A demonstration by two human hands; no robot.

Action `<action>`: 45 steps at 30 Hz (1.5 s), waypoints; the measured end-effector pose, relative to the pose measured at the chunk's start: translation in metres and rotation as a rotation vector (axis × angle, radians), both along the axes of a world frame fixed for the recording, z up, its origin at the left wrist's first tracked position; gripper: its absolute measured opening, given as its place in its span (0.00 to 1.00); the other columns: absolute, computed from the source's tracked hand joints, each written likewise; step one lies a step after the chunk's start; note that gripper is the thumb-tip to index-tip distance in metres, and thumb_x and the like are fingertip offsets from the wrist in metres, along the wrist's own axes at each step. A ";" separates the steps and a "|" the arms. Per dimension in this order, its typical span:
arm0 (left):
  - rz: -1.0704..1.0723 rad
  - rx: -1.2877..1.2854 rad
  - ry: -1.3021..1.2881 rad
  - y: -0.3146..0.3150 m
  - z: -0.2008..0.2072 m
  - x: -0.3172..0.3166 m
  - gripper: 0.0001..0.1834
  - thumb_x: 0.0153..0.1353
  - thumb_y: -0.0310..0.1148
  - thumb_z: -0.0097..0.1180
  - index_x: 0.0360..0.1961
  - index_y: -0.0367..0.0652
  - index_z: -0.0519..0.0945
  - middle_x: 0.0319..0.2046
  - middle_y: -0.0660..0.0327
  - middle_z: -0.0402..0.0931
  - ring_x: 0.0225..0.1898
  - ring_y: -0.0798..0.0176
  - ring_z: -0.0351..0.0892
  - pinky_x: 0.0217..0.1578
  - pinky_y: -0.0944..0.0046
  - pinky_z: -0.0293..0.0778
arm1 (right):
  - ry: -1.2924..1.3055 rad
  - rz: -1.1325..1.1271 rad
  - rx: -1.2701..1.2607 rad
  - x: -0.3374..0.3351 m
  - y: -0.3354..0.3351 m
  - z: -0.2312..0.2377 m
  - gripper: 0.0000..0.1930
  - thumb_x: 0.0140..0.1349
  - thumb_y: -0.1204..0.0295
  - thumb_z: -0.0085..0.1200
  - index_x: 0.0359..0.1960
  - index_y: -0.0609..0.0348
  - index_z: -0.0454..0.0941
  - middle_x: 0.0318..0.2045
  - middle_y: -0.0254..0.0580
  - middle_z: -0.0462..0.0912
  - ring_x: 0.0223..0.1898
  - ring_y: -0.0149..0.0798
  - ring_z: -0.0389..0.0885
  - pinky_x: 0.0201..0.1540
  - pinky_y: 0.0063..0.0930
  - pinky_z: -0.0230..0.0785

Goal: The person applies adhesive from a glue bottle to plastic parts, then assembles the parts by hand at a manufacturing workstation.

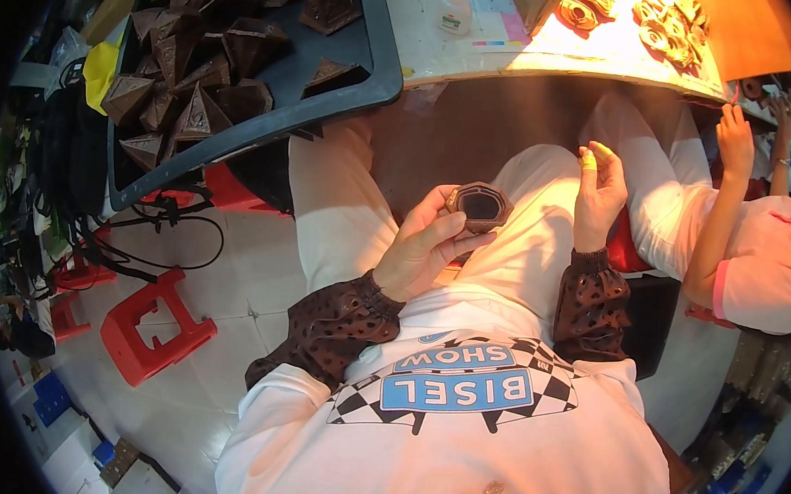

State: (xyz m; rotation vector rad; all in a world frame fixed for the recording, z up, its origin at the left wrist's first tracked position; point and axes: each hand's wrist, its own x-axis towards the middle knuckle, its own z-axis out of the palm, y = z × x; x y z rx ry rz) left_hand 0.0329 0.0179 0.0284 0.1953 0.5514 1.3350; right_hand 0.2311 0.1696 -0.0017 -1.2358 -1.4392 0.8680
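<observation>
My left hand point(422, 242) is closed around a small dark brown faceted piece point(481, 206) with a hollow, many-sided opening turned upward. It is held above my lap, thumb on the near side. Raised to the right of it, apart from the piece, is my right hand point(601, 191). Its fingers curl in toward the thumb, and a yellow wrap covers one fingertip; anything pinched there is too small to tell. At the upper left, a dark tray point(336, 117) carries a heap of brown, pointed, faceted pieces point(200, 115).
Ahead, a pale worktable point(485, 54) holds a small white bottle point(455, 8) and rolled, rose-like pieces point(665, 27) under bright light. A co-worker in a pale top point(770, 263) sits close on my right. Red plastic stools point(152, 325) and black cables point(174, 230) are at the left.
</observation>
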 end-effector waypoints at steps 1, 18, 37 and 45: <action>-0.007 0.004 0.036 0.001 0.000 -0.001 0.29 0.59 0.40 0.57 0.55 0.37 0.60 0.55 0.50 0.64 0.59 0.56 0.65 0.59 0.55 0.66 | -0.003 -0.005 -0.003 -0.001 0.001 0.000 0.08 0.60 0.78 0.53 0.41 0.65 0.75 0.33 0.36 0.80 0.36 0.27 0.77 0.42 0.19 0.69; 0.008 0.150 -0.426 0.007 -0.027 -0.011 0.40 0.54 0.40 0.62 0.62 0.37 0.55 0.60 0.47 0.57 0.63 0.43 0.56 0.58 0.52 0.66 | -0.194 -0.158 0.401 -0.008 0.057 0.064 0.04 0.58 0.76 0.55 0.26 0.63 0.76 0.26 0.39 0.78 0.28 0.33 0.76 0.32 0.23 0.67; 0.002 0.220 -0.028 0.038 -0.009 -0.025 0.43 0.44 0.39 0.71 0.59 0.38 0.60 0.55 0.49 0.65 0.60 0.42 0.62 0.53 0.53 0.72 | -0.859 0.035 0.496 -0.046 0.328 0.100 0.07 0.53 0.70 0.55 0.28 0.60 0.77 0.22 0.51 0.78 0.24 0.48 0.78 0.27 0.37 0.68; 0.039 0.100 0.107 0.030 -0.013 -0.024 0.43 0.42 0.38 0.71 0.58 0.38 0.62 0.53 0.50 0.66 0.57 0.52 0.68 0.53 0.58 0.72 | -0.898 0.143 0.674 -0.048 0.268 0.104 0.04 0.52 0.73 0.51 0.27 0.55 0.79 0.16 0.49 0.76 0.17 0.50 0.76 0.22 0.40 0.67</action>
